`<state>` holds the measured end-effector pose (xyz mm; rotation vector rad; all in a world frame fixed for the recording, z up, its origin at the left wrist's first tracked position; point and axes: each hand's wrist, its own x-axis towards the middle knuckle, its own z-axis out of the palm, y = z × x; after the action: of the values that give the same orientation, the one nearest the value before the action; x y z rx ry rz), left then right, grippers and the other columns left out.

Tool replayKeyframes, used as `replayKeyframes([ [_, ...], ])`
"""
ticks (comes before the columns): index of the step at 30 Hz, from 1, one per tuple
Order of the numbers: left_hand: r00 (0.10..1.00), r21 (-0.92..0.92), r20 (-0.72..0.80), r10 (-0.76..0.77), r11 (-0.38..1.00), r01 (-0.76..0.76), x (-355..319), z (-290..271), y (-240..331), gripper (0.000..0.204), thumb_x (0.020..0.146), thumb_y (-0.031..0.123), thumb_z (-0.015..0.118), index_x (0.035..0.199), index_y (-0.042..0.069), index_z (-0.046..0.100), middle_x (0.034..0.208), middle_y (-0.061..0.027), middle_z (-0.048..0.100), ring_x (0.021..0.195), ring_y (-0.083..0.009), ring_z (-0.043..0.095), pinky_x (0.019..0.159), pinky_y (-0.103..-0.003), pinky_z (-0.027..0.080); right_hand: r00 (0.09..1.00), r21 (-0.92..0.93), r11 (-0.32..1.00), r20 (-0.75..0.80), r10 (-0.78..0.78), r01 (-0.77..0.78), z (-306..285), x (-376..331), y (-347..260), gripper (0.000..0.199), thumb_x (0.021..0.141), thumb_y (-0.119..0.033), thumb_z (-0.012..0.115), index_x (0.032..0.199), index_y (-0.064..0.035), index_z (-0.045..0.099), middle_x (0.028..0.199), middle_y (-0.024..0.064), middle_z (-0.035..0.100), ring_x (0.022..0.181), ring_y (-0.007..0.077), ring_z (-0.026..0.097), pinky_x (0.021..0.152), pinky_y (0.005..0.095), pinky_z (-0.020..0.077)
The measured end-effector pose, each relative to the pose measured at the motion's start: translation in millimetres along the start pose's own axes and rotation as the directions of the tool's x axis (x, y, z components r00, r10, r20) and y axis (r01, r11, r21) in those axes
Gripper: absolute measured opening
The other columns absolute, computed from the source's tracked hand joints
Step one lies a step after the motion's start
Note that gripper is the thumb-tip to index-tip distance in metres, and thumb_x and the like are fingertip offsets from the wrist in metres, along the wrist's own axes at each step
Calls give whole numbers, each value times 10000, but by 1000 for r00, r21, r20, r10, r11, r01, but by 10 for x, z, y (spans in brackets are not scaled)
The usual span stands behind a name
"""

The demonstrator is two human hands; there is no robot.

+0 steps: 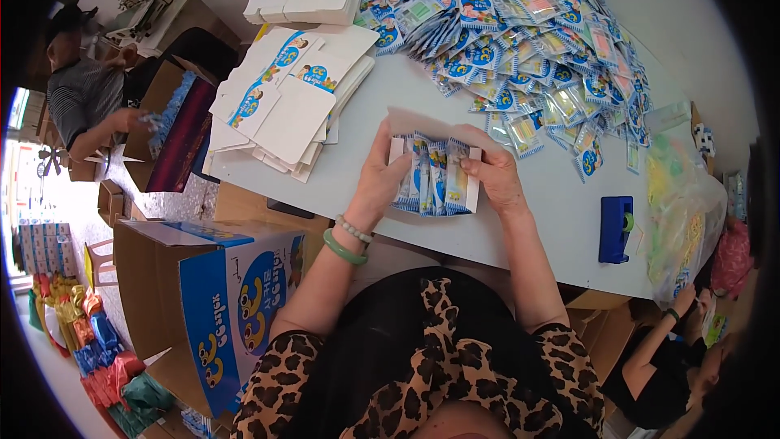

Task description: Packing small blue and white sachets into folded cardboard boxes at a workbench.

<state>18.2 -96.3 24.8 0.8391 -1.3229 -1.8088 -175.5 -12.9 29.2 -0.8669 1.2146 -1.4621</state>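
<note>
A small white carton (431, 123) with its lid flap raised is held between both hands above the near edge of the table. Several blue-and-clear sachets (437, 169) stand packed in a row inside it. My left hand (380, 164) grips the carton's left end, thumb over the rim. On the right end, my right hand (494, 172) is closed the same way, its thumb against the sachets. Beyond the hands lies a big heap of the same kind of sachets (520, 41). To the left are stacked flat, folded cartons (284, 106).
On the white table (552, 219) a blue tape dispenser (616, 229) stands at right, beside a clear plastic bag (686, 195). A large open cardboard box (244, 301) is at my left. One person (89, 89) sits at far left, another (666, 358) at lower right.
</note>
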Motion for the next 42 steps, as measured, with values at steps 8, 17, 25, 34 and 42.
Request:
replayKeyframes([
  [8,901,418,398,170,841,-343,166,-472,91,291,785,50,681,1070,102,707,1324,-123,550,1263,-294,477,1067,-398,356,960,-396,891,247,-128,221,-129,16,-55,244,798,12,629,995,-108,711,1230,83,604,1142,229,556,971,297,436],
  [17,814,818,553,179,69,-571,-172,-320,382,528,774,2,606,1271,172,560,1316,-66,560,1356,-320,371,1115,-560,212,872,-845,216,470,-138,490,-172,-289,-365,460,768,-44,659,1216,-129,600,1384,107,479,1329,300,375,1087,422,328],
  [25,666,634,742,77,243,-734,-182,-422,538,651,678,79,679,1308,110,524,1371,-128,500,1342,-329,385,1119,-520,232,825,-830,3,554,-111,558,222,-484,-509,718,618,-59,724,1288,-15,469,1343,200,450,1269,372,423,1071,471,336],
  [34,786,794,606,-120,28,-608,-493,211,505,574,688,195,705,1164,-64,513,1263,-194,454,1277,-380,384,1077,-437,307,798,-800,-193,593,-109,568,383,-659,-418,540,738,-19,561,1270,28,477,1253,228,497,1210,393,457,1064,512,313],
  [42,739,770,618,268,-21,-637,-512,61,188,541,796,137,557,1273,-93,446,1383,-259,395,1345,-430,309,1135,-513,221,808,-817,-91,577,-123,569,260,-647,-188,461,839,4,460,1292,82,432,1377,260,423,1328,461,328,1095,556,250],
])
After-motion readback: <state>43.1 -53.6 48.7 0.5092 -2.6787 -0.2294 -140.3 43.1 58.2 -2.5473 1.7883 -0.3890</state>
